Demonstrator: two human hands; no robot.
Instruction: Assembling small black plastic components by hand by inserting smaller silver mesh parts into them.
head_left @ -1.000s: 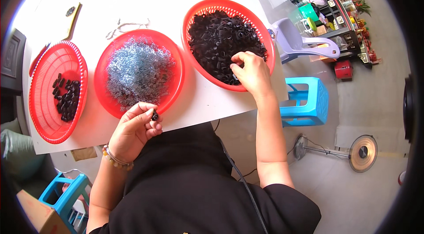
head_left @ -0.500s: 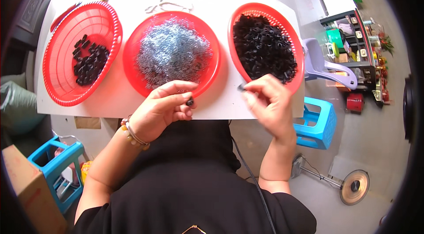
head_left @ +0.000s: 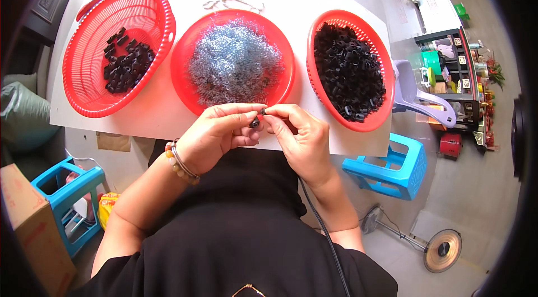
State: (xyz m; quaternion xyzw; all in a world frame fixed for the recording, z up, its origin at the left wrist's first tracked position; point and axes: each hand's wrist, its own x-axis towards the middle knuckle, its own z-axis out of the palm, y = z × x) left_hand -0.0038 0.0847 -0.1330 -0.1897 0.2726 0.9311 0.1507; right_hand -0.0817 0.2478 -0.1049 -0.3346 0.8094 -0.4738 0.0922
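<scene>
My left hand (head_left: 221,131) is closed, with a small black plastic piece (head_left: 255,122) held among its curled fingers. My right hand (head_left: 305,137) meets it fingertip to fingertip, pinching another small dark piece (head_left: 262,111); its exact shape is too small to make out. Both hands are just over the near table edge, in front of a round red dish (head_left: 178,81) heaped with tiny silvery metal parts (head_left: 232,61), possibly springs. To the right, a red basket (head_left: 311,72) is filled with black plastic pieces (head_left: 350,72). The left red basket (head_left: 75,67) holds a smaller pile of black pieces (head_left: 129,67).
A white table (head_left: 145,120) carries the containers. Behind the dish lies a white cord (head_left: 232,1). A lilac long-handled scoop (head_left: 431,107) sits at the table's right edge. Blue stools (head_left: 392,173) flank me, and a cardboard box (head_left: 28,207) stands low at the left.
My right hand has moved left from beside the right basket, carrying its small dark piece to my left fingertips. The view has shifted slightly.
</scene>
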